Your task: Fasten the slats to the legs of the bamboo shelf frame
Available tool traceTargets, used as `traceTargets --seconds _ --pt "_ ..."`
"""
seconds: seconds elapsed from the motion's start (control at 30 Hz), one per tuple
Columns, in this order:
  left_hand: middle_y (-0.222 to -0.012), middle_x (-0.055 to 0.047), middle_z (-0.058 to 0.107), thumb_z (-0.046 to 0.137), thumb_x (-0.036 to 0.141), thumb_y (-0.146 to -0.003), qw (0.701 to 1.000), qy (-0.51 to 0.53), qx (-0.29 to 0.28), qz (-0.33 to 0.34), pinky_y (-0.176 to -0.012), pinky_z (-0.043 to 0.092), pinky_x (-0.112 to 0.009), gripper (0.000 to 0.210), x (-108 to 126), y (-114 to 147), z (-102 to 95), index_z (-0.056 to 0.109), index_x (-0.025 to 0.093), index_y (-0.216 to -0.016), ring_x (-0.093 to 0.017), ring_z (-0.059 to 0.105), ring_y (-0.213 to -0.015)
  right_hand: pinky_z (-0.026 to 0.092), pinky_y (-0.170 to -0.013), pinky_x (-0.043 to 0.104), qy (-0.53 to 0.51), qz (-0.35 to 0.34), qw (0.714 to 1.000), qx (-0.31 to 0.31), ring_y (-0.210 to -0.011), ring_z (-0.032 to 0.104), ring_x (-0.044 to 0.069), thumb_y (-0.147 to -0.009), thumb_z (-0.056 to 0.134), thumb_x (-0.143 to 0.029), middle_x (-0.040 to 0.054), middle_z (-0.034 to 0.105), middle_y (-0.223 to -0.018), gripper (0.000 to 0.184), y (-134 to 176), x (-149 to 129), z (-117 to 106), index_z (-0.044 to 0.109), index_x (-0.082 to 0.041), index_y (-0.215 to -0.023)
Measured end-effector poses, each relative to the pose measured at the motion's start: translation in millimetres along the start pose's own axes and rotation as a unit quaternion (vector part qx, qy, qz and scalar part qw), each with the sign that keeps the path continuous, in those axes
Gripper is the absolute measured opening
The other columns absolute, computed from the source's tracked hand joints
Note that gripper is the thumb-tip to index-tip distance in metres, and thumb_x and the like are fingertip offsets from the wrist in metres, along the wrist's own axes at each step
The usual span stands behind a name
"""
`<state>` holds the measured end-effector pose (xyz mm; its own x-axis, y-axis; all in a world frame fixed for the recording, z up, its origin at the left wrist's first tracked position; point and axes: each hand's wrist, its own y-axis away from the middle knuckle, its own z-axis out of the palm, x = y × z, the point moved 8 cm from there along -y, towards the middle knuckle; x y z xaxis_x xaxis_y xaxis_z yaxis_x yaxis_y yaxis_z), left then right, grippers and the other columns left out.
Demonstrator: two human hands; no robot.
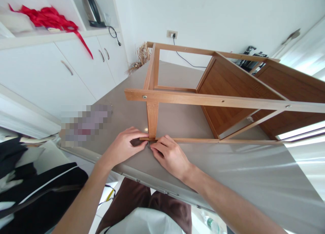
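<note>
A wooden shelf frame [175, 97] lies on its side on the grey tabletop, one long rail [188, 140] low along the near side. My left hand [127, 143] closes its thumb and forefinger around the left end of that low rail, at the joint with a short upright bar [152, 120]. A small metal screw [148, 143] sticks out of the rail toward me, beside my left thumb tip. My right hand [170, 155] has its fingers curled together at this screw, pinching it. The exact contact of the right fingertips is partly hidden.
The grey table [228, 173] has its front edge close to my body. A blurred-out item [87, 124] lies to the left. White cabinets [76, 65] hold a red ribbon [48, 17] and a kettle [92, 9]. Dried stalks [141, 56] stand in the back corner, near a wall socket [172, 34].
</note>
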<state>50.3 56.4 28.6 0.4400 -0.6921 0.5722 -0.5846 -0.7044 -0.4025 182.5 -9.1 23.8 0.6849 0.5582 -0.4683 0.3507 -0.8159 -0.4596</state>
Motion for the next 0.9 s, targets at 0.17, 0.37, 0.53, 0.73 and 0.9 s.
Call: traceTargets --seconds 0.17,0.37,0.53,0.73,0.9 --pt "-0.089 -0.002 0.072 0.065 0.023 -0.087 1.0 -0.001 -0.004 -0.002 -0.081 0.051 -0.029 0.015 1.2 -0.6 -0.2 0.073 0.023 -0.1 -0.017 0.063 -0.086 0.05 -0.081 0.03 -0.011 0.003 1.0 -0.002 -0.087 0.056 0.018 -0.098 0.051 -0.018 0.0059 0.063 -0.088 0.017 0.0 1.8 0.8 0.068 -0.02 -0.099" --pt "-0.092 -0.003 0.072 0.064 0.024 -0.088 1.0 0.001 -0.011 -0.007 -0.081 0.051 -0.03 0.014 0.2 -0.5 0.3 0.073 0.023 -0.099 -0.017 0.063 -0.086 0.051 -0.081 0.031 -0.014 0.008 1.0 0.006 -0.085 0.057 0.018 -0.098 0.051 -0.018 0.0057 0.064 -0.088 0.017 -0.1 1.5 -1.9 0.068 -0.02 -0.1" --pt "-0.092 -0.003 0.073 0.065 0.025 -0.088 1.0 0.003 -0.008 -0.005 -0.081 0.052 -0.031 0.014 -0.5 -0.3 0.7 0.073 0.023 -0.099 -0.018 0.064 -0.086 0.052 -0.081 0.031 -0.014 0.014 1.0 0.004 -0.086 0.057 0.017 -0.098 0.051 -0.017 0.0056 0.064 -0.088 0.018 -0.1 1.5 -3.1 0.068 -0.021 -0.1" --pt "-0.091 -0.002 0.073 0.065 0.024 -0.088 1.0 0.0 -0.003 -0.01 -0.081 0.051 -0.03 0.013 -0.2 -0.6 0.1 0.073 0.023 -0.098 -0.017 0.064 -0.086 0.052 -0.081 0.032 -0.007 0.005 1.0 0.015 -0.085 0.055 0.018 -0.097 0.052 -0.016 0.0058 0.062 -0.087 0.017 -1.8 -1.3 -2.2 0.069 -0.019 -0.099" --pt "-0.092 -0.002 0.073 0.066 0.023 -0.087 1.0 0.006 -0.005 -0.012 -0.081 0.051 -0.03 0.013 -0.8 -0.6 1.1 0.073 0.023 -0.098 -0.017 0.064 -0.087 0.053 -0.08 0.032 -0.026 0.007 0.999 0.032 -0.085 0.055 0.018 -0.095 0.054 -0.014 0.0053 0.062 -0.087 0.016 -3.5 -1.0 -0.5 0.069 -0.02 -0.098"
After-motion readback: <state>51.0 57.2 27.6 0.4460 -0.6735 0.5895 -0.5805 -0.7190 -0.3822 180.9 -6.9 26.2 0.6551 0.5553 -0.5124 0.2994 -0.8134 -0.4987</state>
